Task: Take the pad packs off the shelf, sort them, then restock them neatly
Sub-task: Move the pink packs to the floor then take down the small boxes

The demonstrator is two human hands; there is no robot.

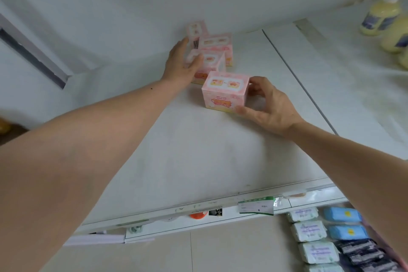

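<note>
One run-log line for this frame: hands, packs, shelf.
left hand: on rear pink pack | right hand: grip on front pink pack | shelf: four pink packs visible

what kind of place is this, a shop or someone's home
Most likely a shop aisle. The white shelf has a price tag on its front rail, identical pink pad boxes are being lined up, and rows of wrapped packs fill the shelf below.
</note>
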